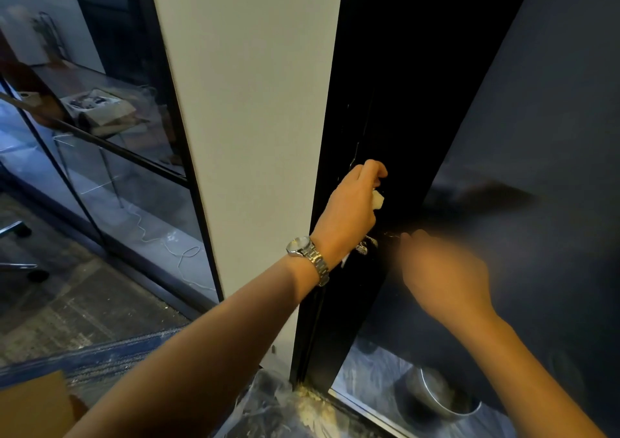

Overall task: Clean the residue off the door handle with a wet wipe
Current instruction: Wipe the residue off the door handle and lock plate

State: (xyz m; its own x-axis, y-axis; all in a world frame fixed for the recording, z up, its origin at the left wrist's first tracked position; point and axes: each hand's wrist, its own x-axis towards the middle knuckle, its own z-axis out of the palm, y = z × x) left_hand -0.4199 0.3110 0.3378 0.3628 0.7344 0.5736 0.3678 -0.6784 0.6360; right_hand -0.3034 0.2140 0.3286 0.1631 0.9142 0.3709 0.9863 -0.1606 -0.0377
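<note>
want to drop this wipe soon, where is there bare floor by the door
Free: the plastic-sheeted floor between the black door frame and round steel bowl. Crowded: pale crumbly debris at the frame's foot, and the left hand gripping the white wipe beside the right hand.

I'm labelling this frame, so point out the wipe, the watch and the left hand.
wipe (378,200): head view, white corner beside the fingers.
watch (299,245): head view, its dial.
left hand (349,209): head view, back of hand.

My left arm reaches forward, a watch (307,251) on the wrist, with my left hand (350,209) curled round a wipe (378,200). My right hand (443,276) hangs just beside and below it, too blurred to read the fingers.
</note>
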